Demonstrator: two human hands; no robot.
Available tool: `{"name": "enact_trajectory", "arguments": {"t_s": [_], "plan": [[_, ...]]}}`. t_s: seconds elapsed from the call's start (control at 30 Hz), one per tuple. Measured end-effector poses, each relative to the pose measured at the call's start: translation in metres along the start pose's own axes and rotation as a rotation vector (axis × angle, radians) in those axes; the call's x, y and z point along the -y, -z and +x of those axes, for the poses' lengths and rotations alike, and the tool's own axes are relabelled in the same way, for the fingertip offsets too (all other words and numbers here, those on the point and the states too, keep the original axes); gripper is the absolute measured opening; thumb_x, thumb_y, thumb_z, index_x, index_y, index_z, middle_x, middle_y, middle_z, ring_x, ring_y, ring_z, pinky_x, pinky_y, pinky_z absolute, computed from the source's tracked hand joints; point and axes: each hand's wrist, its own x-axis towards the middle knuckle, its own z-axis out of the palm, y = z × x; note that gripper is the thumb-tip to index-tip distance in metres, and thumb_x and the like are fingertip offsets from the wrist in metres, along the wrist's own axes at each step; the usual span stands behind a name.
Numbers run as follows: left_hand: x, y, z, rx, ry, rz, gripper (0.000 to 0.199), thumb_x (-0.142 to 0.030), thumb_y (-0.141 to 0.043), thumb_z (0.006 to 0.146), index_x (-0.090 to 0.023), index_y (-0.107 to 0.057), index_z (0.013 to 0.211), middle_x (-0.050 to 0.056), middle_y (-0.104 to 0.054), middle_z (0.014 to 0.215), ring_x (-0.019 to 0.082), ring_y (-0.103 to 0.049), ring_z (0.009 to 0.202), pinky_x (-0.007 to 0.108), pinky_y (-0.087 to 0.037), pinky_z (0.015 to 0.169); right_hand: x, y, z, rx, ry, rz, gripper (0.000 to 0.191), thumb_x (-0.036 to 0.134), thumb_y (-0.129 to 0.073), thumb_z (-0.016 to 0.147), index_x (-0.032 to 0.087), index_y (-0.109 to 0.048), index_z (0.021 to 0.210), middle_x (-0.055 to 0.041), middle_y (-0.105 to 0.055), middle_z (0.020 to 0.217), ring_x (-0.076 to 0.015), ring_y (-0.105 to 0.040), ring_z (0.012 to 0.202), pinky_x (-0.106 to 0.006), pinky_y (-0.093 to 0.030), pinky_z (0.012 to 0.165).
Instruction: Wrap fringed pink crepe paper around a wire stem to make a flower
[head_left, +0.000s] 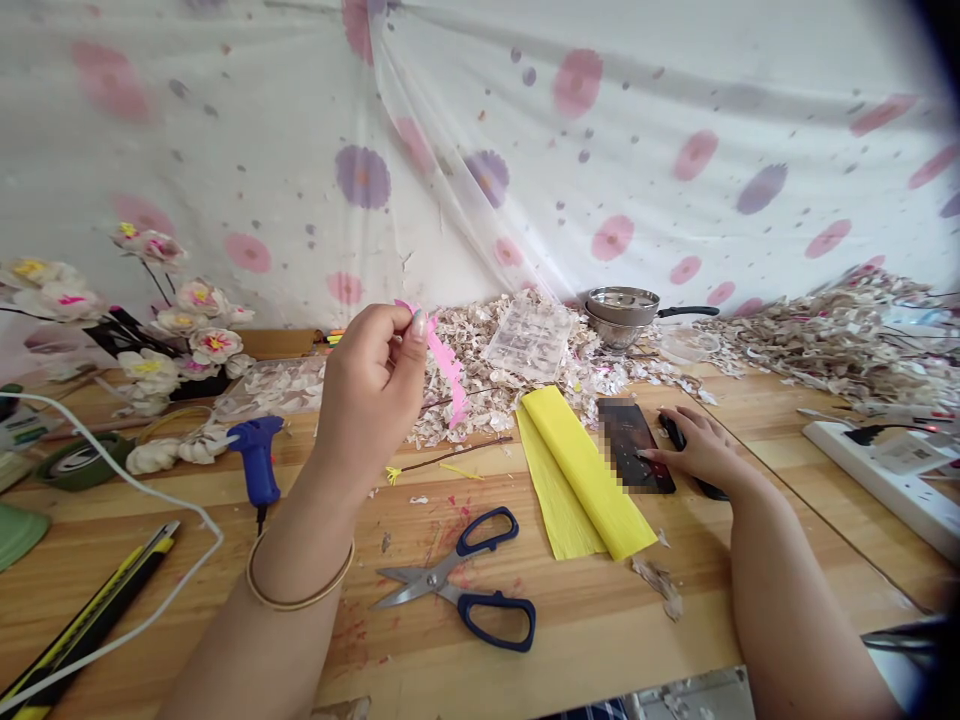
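My left hand (pixel 379 365) is raised above the table, thumb and forefinger pinching a strip of pink paper (pixel 448 375) with a jagged, fringed edge that hangs down to the right. On the right, my right hand (pixel 701 445) lies with fingers stretched out over a black object (pixel 673 432), mostly covered, whose kind I cannot tell. Its thumb rests on the screen of a dark phone (pixel 649 450). Beside the phone lies a folded sheet of yellow crepe paper (pixel 585 470). Blue-handled scissors (pixel 457 575) lie spread apart in front. Behind them is a thin stem (pixel 450 455) with a yellow tip.
A blue glue gun (pixel 259 460) stands left of my left forearm, near white paper-like flowers (pixel 199 330). Dry petals (pixel 480 340) pile along the wall, with metal bowls (pixel 622 310) among them. A white power strip (pixel 892 480) sits at right; a white cable (pixel 150 500) loops at left.
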Motion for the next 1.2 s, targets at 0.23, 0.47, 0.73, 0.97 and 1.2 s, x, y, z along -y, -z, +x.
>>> {"name": "enact_trajectory", "arguments": {"t_s": [0.23,0.47,0.73,0.97,1.2], "plan": [[-0.0003,-0.0004,-0.0007,0.005,0.010,0.002,0.019,-0.037,-0.053,0.097,-0.024,-0.053,0.084,0.000,-0.051,0.072,0.015,-0.048,0.065,0.029,-0.038,0.058,0.0039,0.0033,-0.0029,0.014,-0.004,-0.001,0.086,0.067,-0.068,0.070,0.023,-0.048,0.142,-0.0145,-0.043,0.156,-0.0396,-0.034,0.145,-0.056,-0.032,0.116],[0.0003,-0.0010,-0.0010,0.019,0.021,-0.006,0.018,-0.038,-0.053,0.097,-0.024,-0.054,0.085,-0.001,-0.051,0.072,0.016,-0.048,0.065,0.029,-0.038,0.059,0.0028,0.0057,-0.0015,0.007,0.000,0.017,0.082,0.065,-0.066,0.072,0.023,-0.049,0.140,-0.0139,-0.046,0.154,-0.0385,-0.035,0.144,-0.055,-0.030,0.118],[0.0004,-0.0015,0.0005,0.017,-0.002,-0.002,0.016,-0.033,-0.054,0.097,-0.024,-0.053,0.084,-0.001,-0.052,0.073,0.015,-0.049,0.067,0.030,-0.039,0.062,-0.0005,0.0066,-0.0038,0.012,0.003,0.033,0.085,0.064,-0.071,0.069,0.023,-0.049,0.140,-0.0137,-0.047,0.152,-0.0406,-0.036,0.143,-0.056,-0.032,0.118],[-0.0001,-0.0017,0.0005,0.017,-0.005,0.009,0.016,-0.031,-0.053,0.097,-0.023,-0.053,0.083,-0.001,-0.051,0.073,0.015,-0.048,0.066,0.029,-0.038,0.062,0.0000,0.0086,-0.0025,-0.002,0.013,0.048,0.082,0.067,-0.064,0.074,0.021,-0.049,0.140,-0.0145,-0.049,0.152,-0.0393,-0.039,0.142,-0.053,-0.034,0.117],[-0.0025,-0.0013,0.0001,0.023,0.007,0.024,0.016,-0.031,-0.053,0.096,-0.022,-0.051,0.083,-0.001,-0.050,0.073,0.014,-0.047,0.066,0.028,-0.037,0.062,-0.0023,0.0060,-0.0024,-0.014,0.026,0.047,0.082,0.070,-0.063,0.073,0.021,-0.053,0.137,-0.0169,-0.052,0.149,-0.0430,-0.040,0.140,-0.060,-0.035,0.114]]}}
